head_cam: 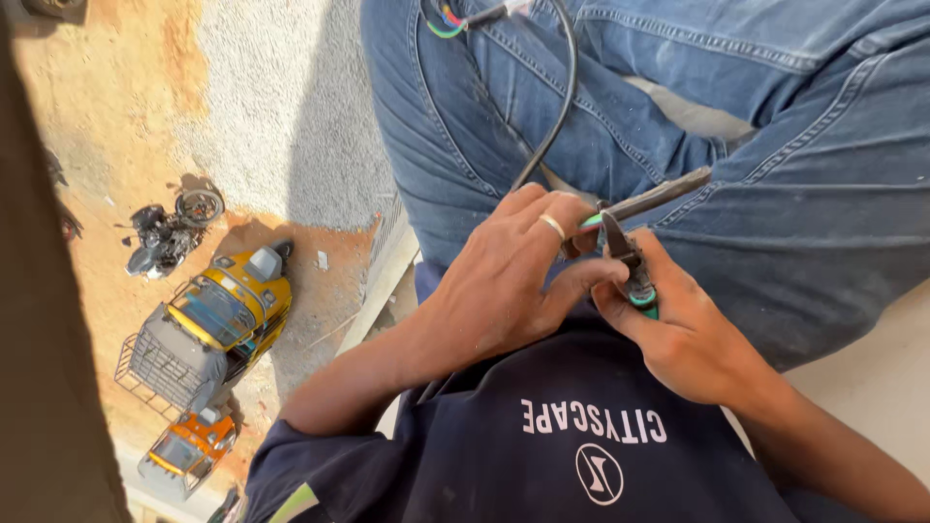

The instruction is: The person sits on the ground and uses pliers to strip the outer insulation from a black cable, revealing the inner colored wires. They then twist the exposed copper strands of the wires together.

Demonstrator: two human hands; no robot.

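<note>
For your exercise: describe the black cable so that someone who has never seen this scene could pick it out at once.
Start at the blue jeans filling the upper right. The black cable curves down across them into the left hand. Unlike the pliers beside it, it is thin, round and bends, with coloured wires at its top.

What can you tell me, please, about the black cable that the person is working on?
The black cable is a round, rubbery-looking sheathed lead. It curves down over the blue jeans from the top of the picture, where green, red and other coloured inner wires show at a stripped end. Its lower end runs into the left hand, which grips it. A bit of green wire shows there, at the pliers held in the right hand.
</note>
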